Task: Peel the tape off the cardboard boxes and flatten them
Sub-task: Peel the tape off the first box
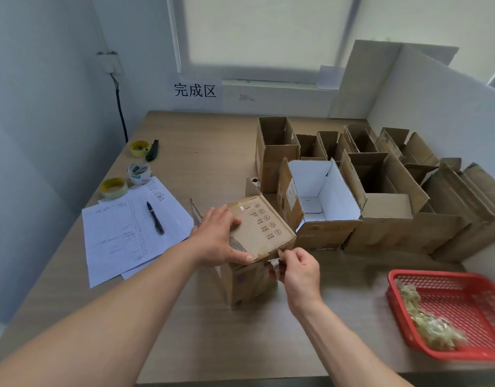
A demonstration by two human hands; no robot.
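Head view: left hand (222, 238) presses the box (257, 247) on the bench (184, 331); right hand (299, 270) pinches its tape (274, 265), half peeled. Many opened boxes (380, 191) wait unflattened.

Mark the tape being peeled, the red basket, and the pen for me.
tape (274, 265): head view, on the loose clear strip at the box's front corner.
red basket (402, 321): head view, on its near-left rim.
pen (155, 218): head view, mid-barrel, on the papers.
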